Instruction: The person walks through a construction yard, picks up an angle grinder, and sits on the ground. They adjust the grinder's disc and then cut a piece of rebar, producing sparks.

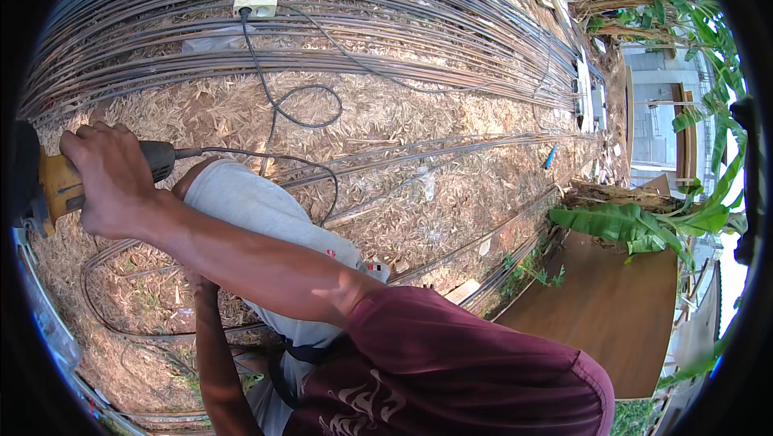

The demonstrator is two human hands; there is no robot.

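Observation:
My right hand (115, 179) wraps around the body of a yellow and black angle grinder (60, 185) at the left edge. The grinder's head runs into the dark rim, so its disc cannot be made out. A black power cord (259, 152) leaves its rear and passes over my grey-clad leg (259, 206). My left hand (202, 285) is lower down, partly behind my right forearm. Its fingers are mostly hidden, so I cannot tell whether it holds anything. Below both hands lies ground covered in dry leaves, with a bent steel bar (87, 291) on it.
Long steel bars (362, 10) lie in rows across the top. On them rests a white extension socket (266, 6) with a plug in it. A brown wooden sheet (604, 315), banana plants (628, 224) and a blue object (550, 157) are at the right.

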